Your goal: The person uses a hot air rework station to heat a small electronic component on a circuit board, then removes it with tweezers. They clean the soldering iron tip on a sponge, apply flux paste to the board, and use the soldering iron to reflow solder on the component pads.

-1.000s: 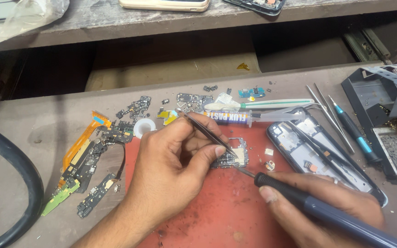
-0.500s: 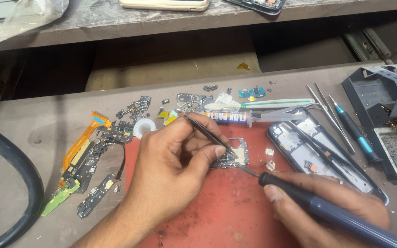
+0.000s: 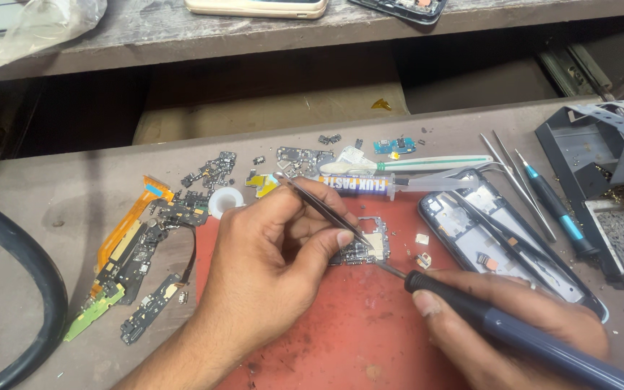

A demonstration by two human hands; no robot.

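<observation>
Mid-soldering: left hand (image 3: 269,274) pinching tweezers (image 3: 323,209), right hand (image 3: 514,325) gripping soldering iron (image 3: 500,325), both tips on small circuit board (image 3: 366,249) atop red mat (image 3: 341,332); next, probably steady tip contact

Pretty cramped around the circuit board (image 3: 366,245): my left hand (image 3: 269,282) blocks its left side, my right hand (image 3: 514,325) with the soldering iron (image 3: 500,328) closes off the right. The flux syringe (image 3: 370,185) lies right behind it and the opened phone (image 3: 500,249) sits close by, so the bare red mat (image 3: 341,339) up front is the only way in.
</observation>
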